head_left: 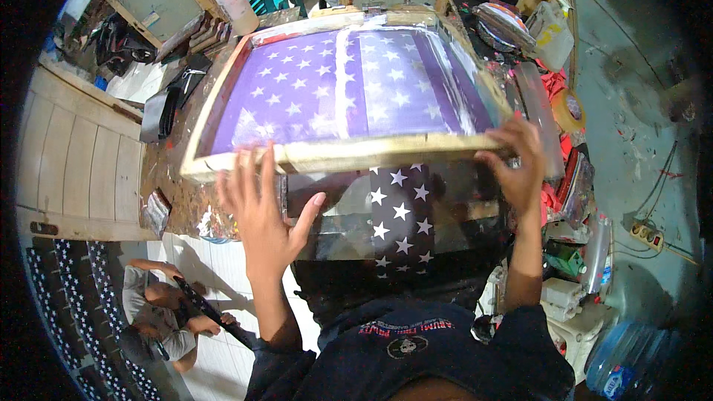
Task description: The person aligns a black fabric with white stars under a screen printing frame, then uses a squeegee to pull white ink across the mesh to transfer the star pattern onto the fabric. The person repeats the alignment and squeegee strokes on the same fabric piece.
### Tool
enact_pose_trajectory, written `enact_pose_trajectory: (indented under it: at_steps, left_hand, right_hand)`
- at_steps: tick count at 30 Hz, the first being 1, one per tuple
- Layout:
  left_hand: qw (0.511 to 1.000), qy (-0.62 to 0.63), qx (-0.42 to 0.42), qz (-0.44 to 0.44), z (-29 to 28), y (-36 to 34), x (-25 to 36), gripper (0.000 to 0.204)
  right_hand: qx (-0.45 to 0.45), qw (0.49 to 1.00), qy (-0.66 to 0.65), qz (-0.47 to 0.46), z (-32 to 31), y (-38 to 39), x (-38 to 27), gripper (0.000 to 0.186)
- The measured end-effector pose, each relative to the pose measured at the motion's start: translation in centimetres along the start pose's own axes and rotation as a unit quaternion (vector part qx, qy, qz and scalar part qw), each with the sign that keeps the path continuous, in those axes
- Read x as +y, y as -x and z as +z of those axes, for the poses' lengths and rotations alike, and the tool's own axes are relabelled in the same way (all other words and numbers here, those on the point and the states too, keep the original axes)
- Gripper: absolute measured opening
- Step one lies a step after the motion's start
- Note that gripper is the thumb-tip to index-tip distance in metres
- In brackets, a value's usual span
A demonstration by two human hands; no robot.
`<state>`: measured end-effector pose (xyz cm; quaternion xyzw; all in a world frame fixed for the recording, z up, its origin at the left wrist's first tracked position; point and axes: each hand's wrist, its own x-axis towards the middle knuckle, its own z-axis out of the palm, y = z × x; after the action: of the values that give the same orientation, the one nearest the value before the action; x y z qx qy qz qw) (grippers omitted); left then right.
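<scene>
A wooden screen printing frame point(345, 148) with purple star-patterned mesh is tilted up in front of me, its near bar raised above a board. At the near left part of that bar, my left hand point(261, 212) touches the wood with fingers stretched and thumb spread. My right hand point(520, 156) grips the near right corner, fingers over the top and thumb lower down. Beneath and nearer to me lies a black strip of fabric point(402, 234) printed with white stars, on a dark board point(334, 212). The frame hides the board's far part.
A pale plastic bottle point(236, 6) stands at the far left of the stained table point(171, 178). Tape point(569, 110) and a spray bottle point(553, 26) are at the right. On the left floor, another person point(167, 308) handles dark fabric beside hanging starred strips point(96, 304).
</scene>
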<state>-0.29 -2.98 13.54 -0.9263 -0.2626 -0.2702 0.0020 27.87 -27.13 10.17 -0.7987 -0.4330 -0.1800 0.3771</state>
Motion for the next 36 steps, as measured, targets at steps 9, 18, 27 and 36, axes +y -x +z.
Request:
enact_pose_trajectory:
  at_steps: [9, 18, 27, 36]
  left_hand:
    - [0.990, 0.123, -0.060, 0.025, 7.8, 3.7, -3.6, 0.066]
    - [0.988, 0.140, -0.060, 0.011, 9.9, 5.2, -4.1, 0.061]
    - [0.993, 0.114, -0.020, 0.013, 10.6, 6.5, -3.6, 0.053]
    - [0.949, 0.262, -0.133, 0.116, 11.4, 9.6, 1.6, 0.050]
  right_hand:
    - [-0.084, 0.996, -0.009, -0.016, 5.0, 7.5, 3.4, 0.038]
    - [-0.108, 0.994, 0.003, -0.009, 5.2, 7.8, 2.7, 0.037]
    - [-0.105, 0.994, 0.019, 0.016, 5.5, 8.8, 2.1, 0.038]
    - [-0.061, 0.997, -0.017, 0.042, 7.8, 13.3, -1.9, 0.033]
